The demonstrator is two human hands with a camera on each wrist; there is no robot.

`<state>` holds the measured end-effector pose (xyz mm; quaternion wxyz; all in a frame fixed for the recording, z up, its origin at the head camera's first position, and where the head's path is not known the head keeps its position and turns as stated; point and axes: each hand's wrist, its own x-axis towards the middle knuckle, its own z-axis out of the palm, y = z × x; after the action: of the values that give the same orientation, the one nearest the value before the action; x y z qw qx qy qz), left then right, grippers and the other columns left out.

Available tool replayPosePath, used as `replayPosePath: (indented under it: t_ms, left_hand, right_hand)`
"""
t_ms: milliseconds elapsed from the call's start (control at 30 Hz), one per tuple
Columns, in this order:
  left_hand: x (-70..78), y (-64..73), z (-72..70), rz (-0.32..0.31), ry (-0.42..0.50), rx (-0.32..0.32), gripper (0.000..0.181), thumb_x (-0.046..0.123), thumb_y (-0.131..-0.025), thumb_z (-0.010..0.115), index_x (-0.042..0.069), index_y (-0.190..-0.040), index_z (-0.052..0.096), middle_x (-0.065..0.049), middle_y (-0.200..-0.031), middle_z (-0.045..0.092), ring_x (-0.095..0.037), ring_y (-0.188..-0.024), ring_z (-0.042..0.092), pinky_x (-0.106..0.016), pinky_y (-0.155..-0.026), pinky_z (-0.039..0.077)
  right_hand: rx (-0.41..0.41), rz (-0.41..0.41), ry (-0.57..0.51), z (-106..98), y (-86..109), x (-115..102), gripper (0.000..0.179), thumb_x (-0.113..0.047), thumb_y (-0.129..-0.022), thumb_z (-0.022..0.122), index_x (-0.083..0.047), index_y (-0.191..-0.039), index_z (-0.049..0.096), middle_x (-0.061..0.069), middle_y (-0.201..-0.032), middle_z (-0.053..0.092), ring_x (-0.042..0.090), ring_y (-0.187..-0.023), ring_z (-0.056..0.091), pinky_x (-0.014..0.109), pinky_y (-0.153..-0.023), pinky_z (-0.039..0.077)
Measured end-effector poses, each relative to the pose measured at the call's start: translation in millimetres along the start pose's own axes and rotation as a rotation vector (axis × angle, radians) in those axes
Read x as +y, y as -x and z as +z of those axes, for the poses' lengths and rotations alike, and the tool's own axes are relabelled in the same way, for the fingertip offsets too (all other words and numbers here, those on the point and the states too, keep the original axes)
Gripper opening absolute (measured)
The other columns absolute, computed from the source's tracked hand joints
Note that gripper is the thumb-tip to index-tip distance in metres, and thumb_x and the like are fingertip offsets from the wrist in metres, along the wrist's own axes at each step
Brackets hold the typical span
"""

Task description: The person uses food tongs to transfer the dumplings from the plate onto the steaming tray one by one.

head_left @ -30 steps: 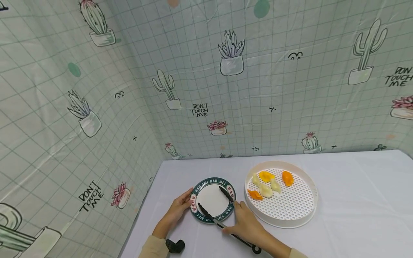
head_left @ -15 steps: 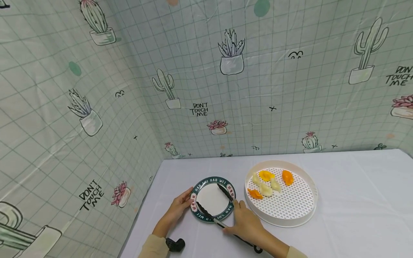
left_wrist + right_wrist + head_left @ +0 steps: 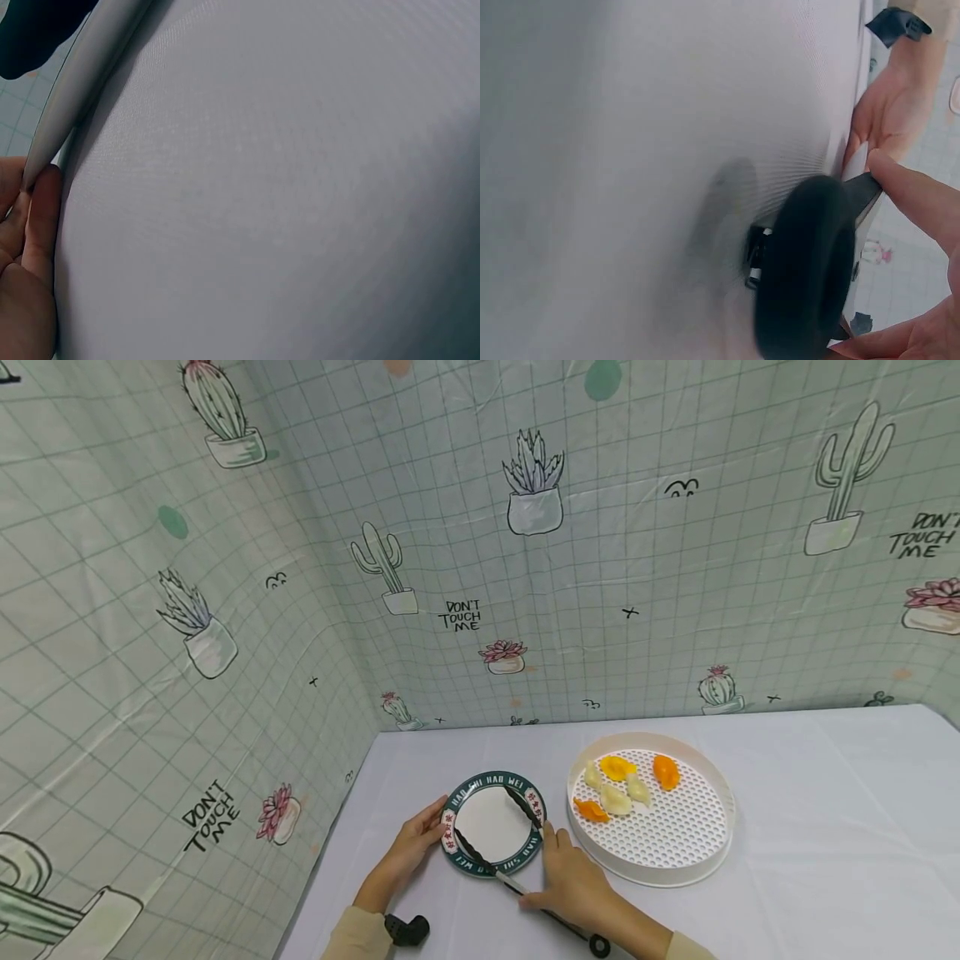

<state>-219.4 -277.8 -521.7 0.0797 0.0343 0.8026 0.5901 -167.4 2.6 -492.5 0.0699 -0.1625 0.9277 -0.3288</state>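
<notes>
A round white plate (image 3: 491,825) with a green, lettered rim lies on the table, left of the middle. My left hand (image 3: 414,841) holds its left edge; in the left wrist view the fingers (image 3: 43,217) pinch the plate's rim (image 3: 90,75). Black-tipped tongs (image 3: 512,883) are in my right hand (image 3: 576,877), thumb on one arm and fingers on the other. Their arms stand spread, and both tips are over the plate with nothing between them. The right wrist view has the tongs' black end ring (image 3: 810,262) close up.
Right of the plate stands a round white perforated tray (image 3: 686,835) with a raised wall. Several pale dumpling-like pieces (image 3: 616,800) and yellow and orange ones (image 3: 666,772) lie in its left and back part. A patterned cloth wall (image 3: 570,568) rises behind the table.
The tips of the tongs have shifted very slightly left over the plate. Both hands and the plate stay nearly in place; the head view has moved a little.
</notes>
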Motion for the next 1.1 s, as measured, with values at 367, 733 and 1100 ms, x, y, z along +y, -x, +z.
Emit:
replayPosePath:
  t_ms: [367, 733, 1100]
  left_hand:
    - [2.4, -2.4, 1.2, 0.024, -0.024, 0.011, 0.053, 0.002, -0.100, 0.054, -0.009, -0.148, 0.036, -0.027, -0.154, 0.033, -0.043, -0.141, 0.034, -0.053, -0.115, 0.025]
    - [5.1, 2.1, -1.4, 0.017, -0.078, 0.014, 0.052, 0.003, -0.100, 0.054, -0.010, -0.147, 0.037, -0.029, -0.152, 0.036, -0.045, -0.138, 0.038, -0.053, -0.113, 0.030]
    - [14.5, 1.7, -5.1, -0.010, -0.040, -0.058, 0.053, 0.005, -0.101, 0.053, -0.013, -0.147, 0.034, -0.032, -0.149, 0.039, -0.045, -0.138, 0.038, -0.044, -0.109, 0.040]
  right_hand:
    - [0.009, -0.002, 0.004, -5.1, 2.6, 0.1, 0.109, -0.046, -0.074, 0.085, 0.019, -0.144, 0.033, 0.038, -0.128, 0.047, 0.039, -0.097, 0.061, 0.052, -0.081, 0.056]
    - [0.023, -0.007, -0.140, -35.5, 10.0, -4.5, 0.084, -0.047, -0.086, 0.075, 0.014, -0.138, 0.047, 0.041, -0.140, 0.040, 0.050, -0.123, 0.050, 0.060, -0.095, 0.048]
    - [0.118, -0.092, -0.319, -96.5, 19.0, 14.1, 0.051, -0.036, -0.091, 0.073, 0.005, -0.121, 0.064, 0.002, -0.089, 0.060, 0.014, -0.081, 0.055, 0.029, -0.068, 0.051]
